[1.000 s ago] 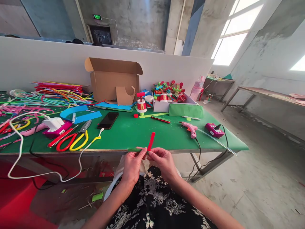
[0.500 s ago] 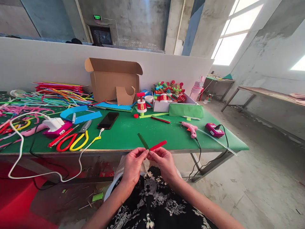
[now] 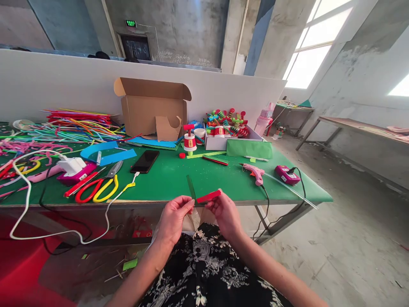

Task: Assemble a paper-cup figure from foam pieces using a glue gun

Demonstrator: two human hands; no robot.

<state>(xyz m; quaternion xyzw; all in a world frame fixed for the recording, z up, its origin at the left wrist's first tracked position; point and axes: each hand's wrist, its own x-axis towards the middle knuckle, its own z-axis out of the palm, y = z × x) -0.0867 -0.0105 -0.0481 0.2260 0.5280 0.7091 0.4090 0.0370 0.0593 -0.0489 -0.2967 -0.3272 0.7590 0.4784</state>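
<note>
My left hand [image 3: 174, 216] pinches the meeting ends of a dark green strip [image 3: 191, 186] and a red strip [image 3: 208, 197], just off the table's front edge. The green strip points up and away over the tabletop, while the red one slants to the right. At the red strip's far end, the fingers of my right hand [image 3: 227, 216] are curled, with a fingertip on it. Where the two strips join is partly hidden by my left fingertips.
On the green table [image 3: 172, 181], scissors [image 3: 102, 183], a phone [image 3: 145, 161] and a pink glue gun [image 3: 254, 173] lie around. Behind stand a paper-cup figure [image 3: 189, 140], a cardboard box [image 3: 140, 111] and a box of coloured figures [image 3: 220, 143]. Pipe cleaners [image 3: 79, 128] are heaped left.
My right hand has left the joint of the strips and slid right to the red strip's outer end. The green strip now stands steeper; my left hand has shifted slightly left.
</note>
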